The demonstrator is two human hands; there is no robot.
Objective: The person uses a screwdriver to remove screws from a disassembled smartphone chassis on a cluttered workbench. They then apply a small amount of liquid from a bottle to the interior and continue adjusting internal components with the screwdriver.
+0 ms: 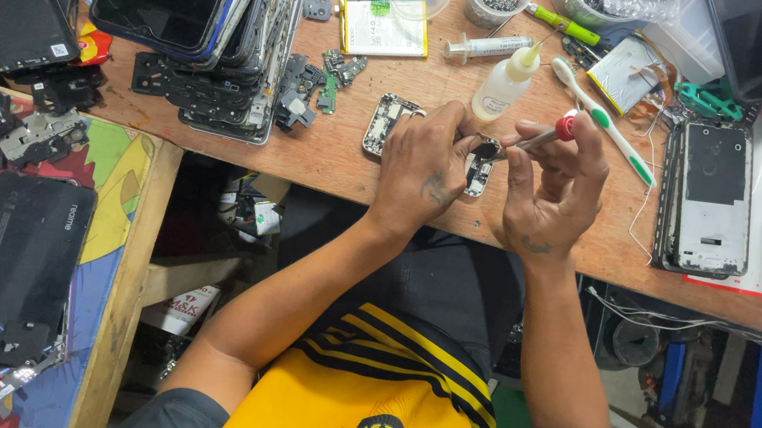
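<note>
The wooden workbench (387, 162) is crowded: a tall stack of phone screens and frames (211, 23) at the far left, an opened phone chassis (710, 199) lying flat on the right, a white squeeze bottle (505, 85) standing upright just beyond the hands, and a white toothbrush with a green neck (602, 120) beside it. At the near edge of the bench the left hand (425, 166) is closed around a small circuit-board piece (480, 163), pinching it at its rim just above the wood. The right hand (551, 190) is curled round a red-capped screwdriver (543, 137), whose tip meets the top of the piece. That piece looks dark and metallic, thin and flat, partly hidden by the fingers. I'd judge it very light, stiff but easily cracked or scratched, and a bit slippery, so holding it by the edges as the left hand does seems safest, keeping pressure off the tiny parts on its face.
</note>
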